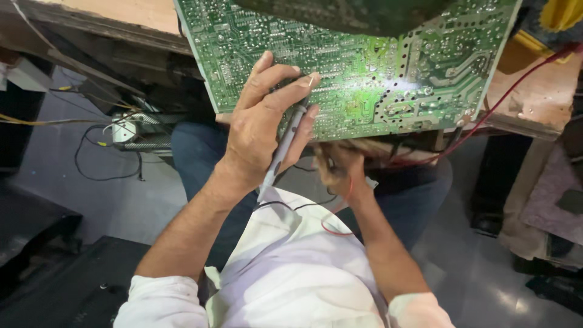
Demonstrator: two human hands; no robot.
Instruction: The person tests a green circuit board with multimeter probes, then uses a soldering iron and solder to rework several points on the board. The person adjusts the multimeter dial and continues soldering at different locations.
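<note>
Below board's [364, 67] lower edge: 2 hands, left [258, 130] gripping probe [282, 152].

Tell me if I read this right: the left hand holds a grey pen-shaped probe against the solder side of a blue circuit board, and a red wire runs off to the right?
Not quite: the circuit board is green, not blue, as the head view shows. The left hand does hold the grey probe against its solder side, and a red wire runs off to the right.

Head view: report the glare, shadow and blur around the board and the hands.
Head view: a white glare spot washes out the green board at its lower middle; the left hand, holding a probe, is well lit and sharp; the right hand sits in shadow under the board, slightly blurred.
</note>
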